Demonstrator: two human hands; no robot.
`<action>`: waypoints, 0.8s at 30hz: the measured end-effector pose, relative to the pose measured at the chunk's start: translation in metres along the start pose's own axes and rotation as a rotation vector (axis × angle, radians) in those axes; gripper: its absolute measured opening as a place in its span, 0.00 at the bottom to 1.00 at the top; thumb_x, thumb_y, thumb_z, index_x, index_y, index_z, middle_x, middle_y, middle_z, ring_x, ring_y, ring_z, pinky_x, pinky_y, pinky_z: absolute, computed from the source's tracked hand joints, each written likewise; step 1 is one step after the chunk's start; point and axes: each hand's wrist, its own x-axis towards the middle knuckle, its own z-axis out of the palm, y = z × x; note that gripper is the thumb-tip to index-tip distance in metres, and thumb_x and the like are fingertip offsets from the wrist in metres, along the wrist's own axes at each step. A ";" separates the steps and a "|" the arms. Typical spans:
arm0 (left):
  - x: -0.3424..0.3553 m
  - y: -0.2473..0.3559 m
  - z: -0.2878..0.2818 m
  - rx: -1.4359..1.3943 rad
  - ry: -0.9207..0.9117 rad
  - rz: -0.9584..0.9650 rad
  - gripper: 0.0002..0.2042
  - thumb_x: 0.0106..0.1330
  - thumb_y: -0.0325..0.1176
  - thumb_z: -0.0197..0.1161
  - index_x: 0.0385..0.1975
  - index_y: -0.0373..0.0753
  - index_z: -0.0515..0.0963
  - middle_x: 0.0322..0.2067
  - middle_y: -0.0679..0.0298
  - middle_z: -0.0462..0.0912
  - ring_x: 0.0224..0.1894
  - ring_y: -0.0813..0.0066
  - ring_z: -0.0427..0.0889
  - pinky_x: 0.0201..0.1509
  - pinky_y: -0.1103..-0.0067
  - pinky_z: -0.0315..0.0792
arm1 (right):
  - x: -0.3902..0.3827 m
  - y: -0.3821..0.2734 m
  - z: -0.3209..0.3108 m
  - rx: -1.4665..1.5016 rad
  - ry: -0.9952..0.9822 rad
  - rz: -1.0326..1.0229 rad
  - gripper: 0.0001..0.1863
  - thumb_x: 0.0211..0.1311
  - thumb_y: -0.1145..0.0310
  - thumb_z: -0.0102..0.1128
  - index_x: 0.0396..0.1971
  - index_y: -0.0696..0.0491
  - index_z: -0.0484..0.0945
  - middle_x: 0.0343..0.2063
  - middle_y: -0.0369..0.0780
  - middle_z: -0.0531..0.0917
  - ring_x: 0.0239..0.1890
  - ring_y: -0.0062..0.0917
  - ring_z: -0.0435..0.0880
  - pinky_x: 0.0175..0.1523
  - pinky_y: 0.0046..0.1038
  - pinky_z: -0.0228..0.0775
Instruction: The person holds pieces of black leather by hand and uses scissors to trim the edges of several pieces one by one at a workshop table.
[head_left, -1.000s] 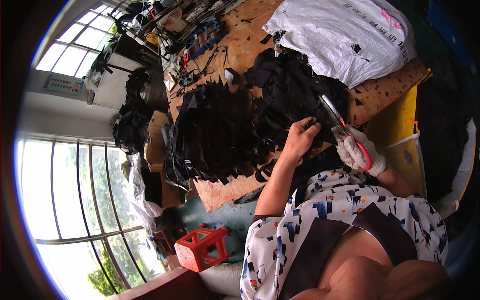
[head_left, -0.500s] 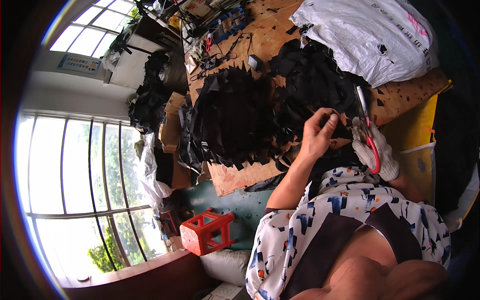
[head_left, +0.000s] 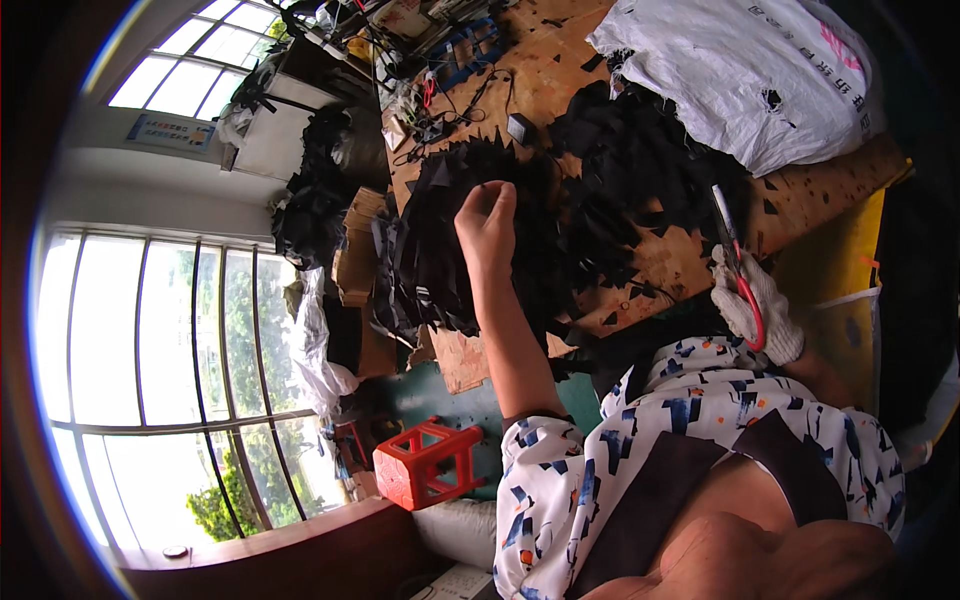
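The left hand (head_left: 487,232) is above the jagged black fabric pile (head_left: 425,240), fingers curled toward thumb, contents indeterminable; the gloved right hand (head_left: 775,318), right of that pile, grips red-handled scissors (head_left: 741,270).

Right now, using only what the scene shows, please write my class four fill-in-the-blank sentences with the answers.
1. The right hand wears a knitted ____.
2. The scissors it holds have handles coloured ____.
3. The fabric pieces seen behind the left hand are ____.
4. The large sack is mainly ____.

Answers: glove; red; black; white.
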 end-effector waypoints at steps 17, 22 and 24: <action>0.049 -0.118 0.092 1.083 -0.295 -0.115 0.33 0.35 0.56 0.70 0.37 0.34 0.78 0.39 0.53 0.79 0.45 0.59 0.77 0.46 0.70 0.73 | -0.008 0.007 0.004 -0.214 -0.061 -0.127 0.15 0.54 0.70 0.54 0.42 0.56 0.65 0.26 0.34 0.72 0.27 0.21 0.73 0.36 0.21 0.68; 0.068 -0.123 0.093 1.046 -0.394 -0.188 0.37 0.30 0.55 0.71 0.40 0.33 0.76 0.42 0.54 0.78 0.49 0.60 0.74 0.50 0.70 0.71 | 0.004 0.037 0.018 0.000 -0.030 -0.067 0.10 0.62 0.67 0.43 0.37 0.56 0.65 0.22 0.36 0.69 0.20 0.22 0.68 0.27 0.22 0.62; 0.060 -0.105 0.094 0.971 -0.325 -0.252 0.27 0.38 0.43 0.68 0.38 0.30 0.76 0.42 0.50 0.77 0.48 0.57 0.75 0.48 0.68 0.71 | 0.006 0.038 0.019 0.000 0.015 -0.100 0.09 0.62 0.66 0.41 0.35 0.56 0.65 0.18 0.35 0.67 0.16 0.22 0.66 0.23 0.22 0.59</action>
